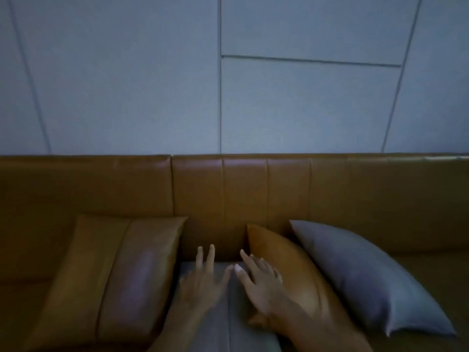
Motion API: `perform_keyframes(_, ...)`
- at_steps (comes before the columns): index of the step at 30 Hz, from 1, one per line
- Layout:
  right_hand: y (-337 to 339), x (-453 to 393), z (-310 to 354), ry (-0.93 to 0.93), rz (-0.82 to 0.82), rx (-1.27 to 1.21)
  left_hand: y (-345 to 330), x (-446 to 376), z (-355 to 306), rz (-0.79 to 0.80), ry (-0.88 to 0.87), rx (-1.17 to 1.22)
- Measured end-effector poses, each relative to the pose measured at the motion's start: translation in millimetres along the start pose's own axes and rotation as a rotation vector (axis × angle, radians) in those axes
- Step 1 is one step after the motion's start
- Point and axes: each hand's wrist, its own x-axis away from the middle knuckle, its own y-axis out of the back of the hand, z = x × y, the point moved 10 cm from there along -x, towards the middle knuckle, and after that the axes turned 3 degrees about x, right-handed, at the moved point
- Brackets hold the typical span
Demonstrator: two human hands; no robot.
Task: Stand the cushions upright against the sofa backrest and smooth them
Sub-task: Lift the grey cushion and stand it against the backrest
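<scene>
Both hands lie flat on a grey cushion (229,308) lying in the middle of the sofa seat. My left hand (203,278) has its fingers spread, pointing at the backrest (243,189). My right hand (258,283) is spread too, its thumb nearly touching the left thumb. A tan leather cushion (111,278) leans back on the left. To the right an orange cushion (297,280) leans tilted, and a grey-blue cushion (368,280) slants against it.
The brown leather sofa spans the full width. Its seat (431,280) shows bare at the far right. Behind it rises a grey panelled wall (127,85).
</scene>
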Motion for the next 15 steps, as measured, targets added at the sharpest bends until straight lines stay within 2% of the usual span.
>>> perform_keyframes(3,-47,-28,12,0.078,0.105,-0.088,-29,-18,27,0.046,0.004,-0.012)
perform_keyframes(4,-66,-38,13,0.095,0.133,-0.090,-51,-28,47,0.156,0.063,-0.025)
perform_keyframes(6,-103,-55,16,0.136,0.172,-0.027,-83,-48,74,0.167,0.045,-0.169)
perform_keyframes(7,-119,-64,13,0.131,0.200,0.021,-90,-59,79,0.083,-0.017,-0.265)
perform_keyframes(8,-134,-74,7,0.111,0.237,0.072,-102,-64,87,0.093,-0.047,-0.345)
perform_keyframes(11,-156,-97,-14,0.058,0.279,0.194,-114,-83,101,0.094,-0.029,-0.290)
perform_keyframes(15,-155,-132,-48,-0.029,0.177,0.220,-111,-114,118,0.110,0.057,-0.107)
